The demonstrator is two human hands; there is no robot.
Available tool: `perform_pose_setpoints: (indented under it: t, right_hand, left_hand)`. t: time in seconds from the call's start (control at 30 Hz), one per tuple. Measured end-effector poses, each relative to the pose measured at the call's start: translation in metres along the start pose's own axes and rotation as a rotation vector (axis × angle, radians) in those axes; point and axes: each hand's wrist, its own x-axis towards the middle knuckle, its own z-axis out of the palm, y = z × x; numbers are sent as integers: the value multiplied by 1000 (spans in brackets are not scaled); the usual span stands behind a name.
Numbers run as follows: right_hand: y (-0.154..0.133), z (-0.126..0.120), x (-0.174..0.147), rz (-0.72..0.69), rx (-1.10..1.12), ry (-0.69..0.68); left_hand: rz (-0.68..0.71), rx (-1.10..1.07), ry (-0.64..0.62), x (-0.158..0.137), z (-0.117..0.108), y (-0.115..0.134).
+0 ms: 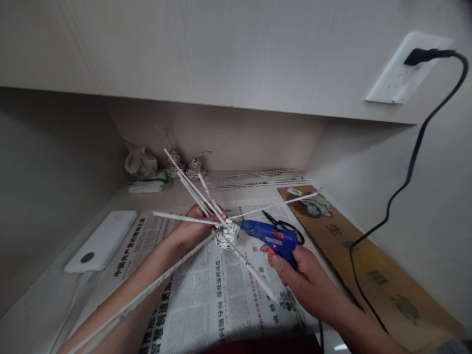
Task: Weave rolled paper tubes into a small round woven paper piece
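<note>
My right hand (295, 280) is wrapped round the handle of a blue hot glue gun (271, 236), with a finger at its orange trigger. The gun's nozzle points left and meets, or nearly meets, the top of a small woven paper piece (226, 236). Several rolled newspaper sticks (195, 194) fan out from that piece in different directions. Behind it, my left hand (201, 221) grips the woven piece and the base of the sticks; part of its fingers is hidden. Under both hands lies a newspaper sheet (199, 300). Black scissors (285, 226) rest just behind the gun.
A white power bank (103, 241) with a cable sits at left. Two woven paper pieces (194, 168) and a plastic bag (140, 162) stand at the back, near loose paper sticks (254, 181). Cardboard (368, 265) lies right, crossed by a black cord (400, 189) from a wall socket (401, 73).
</note>
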Motion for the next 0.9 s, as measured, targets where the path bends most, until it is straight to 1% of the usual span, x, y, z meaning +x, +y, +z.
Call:
perform_pose_setpoints:
  t: [0.13, 0.4, 0.6, 0.77, 0.9]
  right_hand:
    - [-2, 0, 0, -15, 7, 2]
    - [-2, 6, 5, -73, 32, -2]
    - [3, 9, 8, -83, -27, 20]
    - [5, 8, 6, -93, -40, 11]
    - [6, 9, 6, -86, -52, 27]
  left_hand:
    - [11, -16, -7, 1, -1, -3]
    - [27, -25, -61, 2, -3, -8]
    - [23, -4, -21, 0, -2, -2]
    - [8, 4, -35, -2, -1, 1]
    - [7, -7, -45, 0, -2, -2]
